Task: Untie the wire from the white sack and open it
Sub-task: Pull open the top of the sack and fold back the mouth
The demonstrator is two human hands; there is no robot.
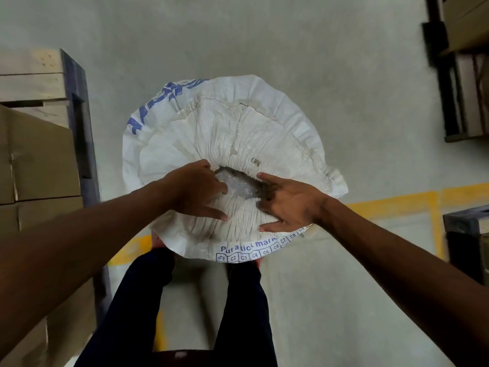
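A white woven sack (277,128) with blue print stands upright on the floor below me. Its pleated top is spread outward around a small central opening (238,181), where clear plastic shows inside. My left hand (195,192) rests on the left side of that opening, fingers spread over the crinkled fabric, one finger at the plastic. On the right side lies my right hand (285,202), fingers apart and pressing the fabric, fingertips at the opening's rim. No wire is visible.
Cardboard boxes (39,160) and a wooden pallet stack (31,78) stand at the left. Dark shelving (460,70) with boxes is at the upper right, another pallet (468,234) at the right. Yellow floor lines (397,202) run under the sack. My legs (185,308) stand just behind it.
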